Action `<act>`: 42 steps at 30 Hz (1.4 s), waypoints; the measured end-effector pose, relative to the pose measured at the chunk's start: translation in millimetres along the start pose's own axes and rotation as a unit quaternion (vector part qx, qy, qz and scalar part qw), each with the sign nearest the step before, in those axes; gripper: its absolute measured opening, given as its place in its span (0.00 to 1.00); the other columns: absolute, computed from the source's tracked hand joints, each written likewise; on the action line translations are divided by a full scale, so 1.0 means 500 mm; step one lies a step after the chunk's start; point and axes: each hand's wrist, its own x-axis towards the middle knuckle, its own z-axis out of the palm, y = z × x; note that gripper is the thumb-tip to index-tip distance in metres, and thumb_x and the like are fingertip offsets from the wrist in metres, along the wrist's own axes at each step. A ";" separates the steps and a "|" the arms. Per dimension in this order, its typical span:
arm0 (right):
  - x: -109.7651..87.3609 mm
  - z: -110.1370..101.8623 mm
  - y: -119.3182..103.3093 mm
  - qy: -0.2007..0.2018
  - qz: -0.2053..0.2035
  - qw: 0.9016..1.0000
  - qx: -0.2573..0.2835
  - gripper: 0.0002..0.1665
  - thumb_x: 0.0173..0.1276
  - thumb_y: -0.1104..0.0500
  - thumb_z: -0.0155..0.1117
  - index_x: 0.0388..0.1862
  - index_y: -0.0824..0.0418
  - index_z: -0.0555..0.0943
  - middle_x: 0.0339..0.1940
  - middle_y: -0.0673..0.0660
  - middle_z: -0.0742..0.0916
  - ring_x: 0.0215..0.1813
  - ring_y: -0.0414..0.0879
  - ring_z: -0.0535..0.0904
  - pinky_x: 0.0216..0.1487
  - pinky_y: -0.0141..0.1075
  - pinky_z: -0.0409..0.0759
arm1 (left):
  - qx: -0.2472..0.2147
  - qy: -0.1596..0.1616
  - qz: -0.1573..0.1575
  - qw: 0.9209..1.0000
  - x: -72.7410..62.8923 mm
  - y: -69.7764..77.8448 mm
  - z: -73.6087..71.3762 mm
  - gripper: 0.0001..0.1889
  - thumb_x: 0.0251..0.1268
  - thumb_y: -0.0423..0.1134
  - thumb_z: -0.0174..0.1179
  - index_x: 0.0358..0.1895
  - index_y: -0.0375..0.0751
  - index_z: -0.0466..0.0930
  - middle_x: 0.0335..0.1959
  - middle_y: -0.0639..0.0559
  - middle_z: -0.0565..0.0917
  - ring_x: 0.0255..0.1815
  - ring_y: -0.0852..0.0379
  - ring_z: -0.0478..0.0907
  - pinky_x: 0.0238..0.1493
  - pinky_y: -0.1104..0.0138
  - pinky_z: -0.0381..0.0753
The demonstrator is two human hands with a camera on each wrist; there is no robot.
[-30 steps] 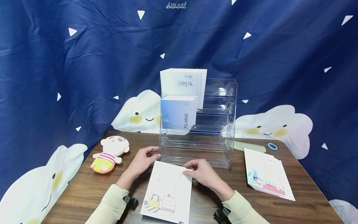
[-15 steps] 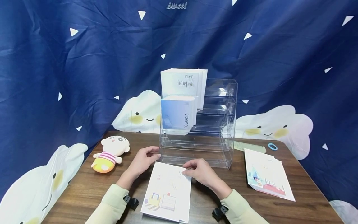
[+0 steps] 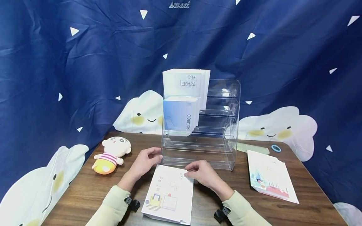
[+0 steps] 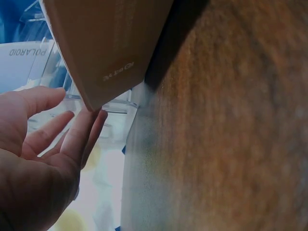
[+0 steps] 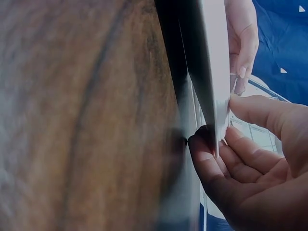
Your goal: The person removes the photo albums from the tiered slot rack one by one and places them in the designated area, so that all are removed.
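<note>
From my screen, the right hand (image 3: 205, 175) pinches the white book (image 3: 169, 195) near its one o'clock corner, the book being at the clear rack's (image 3: 195, 150) seven o'clock. The left hand (image 3: 145, 163), fingers loosely spread, is at the rack's eight o'clock. I'd worry that a one-corner grip lets the book pivot, slip and knock the rack.

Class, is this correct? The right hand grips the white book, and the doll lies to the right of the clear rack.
No: the doll lies to the left of the clear rack, as the head view shows. The rest stands: the right hand grips the white book.
</note>
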 end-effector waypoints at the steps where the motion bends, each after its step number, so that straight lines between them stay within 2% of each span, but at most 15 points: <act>1: 0.000 0.000 0.000 -0.001 0.000 1.000 0.000 0.13 0.67 0.63 0.82 0.48 0.67 0.93 0.38 0.56 0.95 0.39 0.39 0.88 0.41 0.29 0.86 | -0.001 0.000 -0.002 1.000 0.000 0.000 0.000 0.21 0.79 0.35 0.70 0.69 0.32 0.85 0.60 0.38 0.92 0.55 0.51 0.91 0.55 0.64 0.94; 9: -0.006 -0.001 -0.007 0.004 0.002 1.000 -0.010 0.15 0.66 0.63 0.82 0.49 0.67 0.93 0.40 0.56 0.96 0.41 0.40 0.89 0.43 0.30 0.86 | 0.003 0.002 -0.006 1.000 -0.001 0.002 0.000 0.20 0.79 0.35 0.70 0.68 0.36 0.86 0.59 0.42 0.93 0.55 0.52 0.91 0.56 0.64 0.93; 20: -0.017 -0.001 -0.015 0.015 0.005 0.999 -0.041 0.19 0.65 0.61 0.83 0.53 0.65 0.93 0.45 0.57 0.97 0.46 0.44 0.92 0.47 0.35 0.89 | 0.009 0.006 -0.002 1.000 -0.002 -0.004 -0.001 0.20 0.78 0.36 0.71 0.68 0.38 0.87 0.59 0.42 0.93 0.55 0.52 0.91 0.56 0.63 0.93; 34: -0.021 -0.004 -0.017 0.022 0.013 0.999 -0.036 0.20 0.65 0.61 0.83 0.55 0.66 0.93 0.47 0.57 0.97 0.47 0.44 0.92 0.49 0.36 0.90 | 0.015 0.005 0.010 1.000 0.002 -0.002 -0.002 0.19 0.78 0.35 0.70 0.68 0.37 0.87 0.59 0.43 0.93 0.55 0.52 0.91 0.55 0.65 0.92; 42: -0.026 -0.006 -0.016 0.023 0.018 0.999 -0.035 0.23 0.64 0.61 0.84 0.57 0.66 0.92 0.48 0.58 0.97 0.48 0.46 0.92 0.50 0.39 0.91 | 0.017 0.006 0.003 1.000 0.001 -0.002 -0.001 0.20 0.78 0.37 0.70 0.68 0.37 0.87 0.60 0.43 0.93 0.56 0.52 0.91 0.58 0.60 0.93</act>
